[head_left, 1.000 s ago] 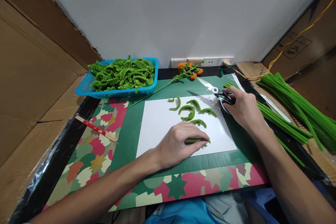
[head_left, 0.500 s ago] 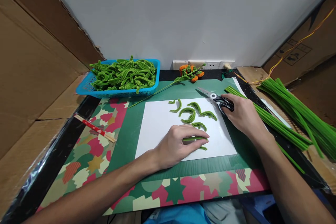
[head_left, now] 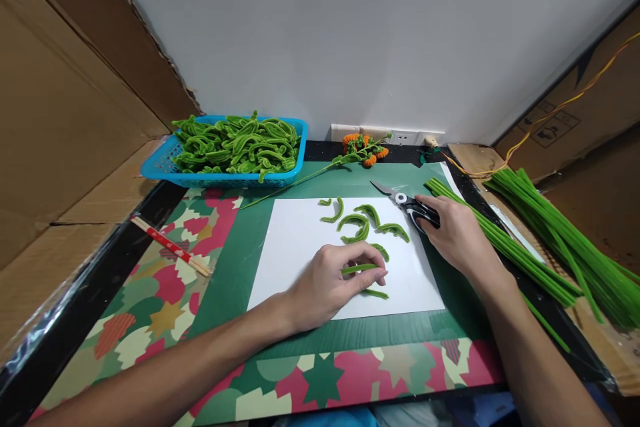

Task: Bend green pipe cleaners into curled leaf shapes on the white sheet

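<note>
My left hand (head_left: 345,283) is over the white sheet of paper (head_left: 287,233), its thumb and fingertips pinching a short green pipe cleaner piece (head_left: 359,269). Just below the fingers, another straight green piece (head_left: 376,293) lies on the paper, partly covered. Beyond the hand are several curled green pipe cleaner pieces (head_left: 355,221). At the paper's right edge, my right hand (head_left: 453,230) is closed around the black handles of a pair of scissors (head_left: 407,203). Their blades point up and left, low over the green mat. The fingers inside the handles are partly hidden.
A blue basket (head_left: 225,180) heaped with green pipe cleaner shapes stands back left. An orange-flowered stem (head_left: 345,159) lies behind the paper. Bundled green pipe cleaners (head_left: 505,233) and a larger bunch (head_left: 560,240) lie right. Wrapped chopsticks (head_left: 170,245) rest left.
The view has shifted slightly. My left hand has drawn a little left with its pipe cleaner piece, showing more of the straight piece below. The right hand still holds the scissors.
</note>
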Demonstrator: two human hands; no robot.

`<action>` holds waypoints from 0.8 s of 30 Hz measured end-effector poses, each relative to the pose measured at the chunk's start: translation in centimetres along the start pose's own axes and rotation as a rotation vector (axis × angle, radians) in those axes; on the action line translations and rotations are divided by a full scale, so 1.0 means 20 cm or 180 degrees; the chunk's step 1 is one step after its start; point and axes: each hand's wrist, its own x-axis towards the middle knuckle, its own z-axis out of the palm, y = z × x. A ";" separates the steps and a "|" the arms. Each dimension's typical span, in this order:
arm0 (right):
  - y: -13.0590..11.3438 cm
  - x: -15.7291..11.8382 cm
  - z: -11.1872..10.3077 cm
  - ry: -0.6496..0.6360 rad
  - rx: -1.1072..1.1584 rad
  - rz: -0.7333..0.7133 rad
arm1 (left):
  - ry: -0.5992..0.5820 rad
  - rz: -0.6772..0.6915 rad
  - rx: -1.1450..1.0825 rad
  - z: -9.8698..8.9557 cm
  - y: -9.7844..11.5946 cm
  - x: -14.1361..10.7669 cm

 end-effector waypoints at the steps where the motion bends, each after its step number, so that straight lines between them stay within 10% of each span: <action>1: 0.00 0.00 0.00 -0.0015 -0.0015 -0.0021 | 0.0023 -0.0018 -0.0021 0.00 0.00 0.00; 17: 0.01 0.00 0.03 -0.0111 -0.0060 -0.0195 | 0.0336 -0.0184 -0.0186 -0.02 0.00 -0.01; 24: -0.06 -0.01 0.03 0.0853 0.0663 -0.0972 | 0.0352 -0.0139 -0.0387 -0.02 -0.02 -0.01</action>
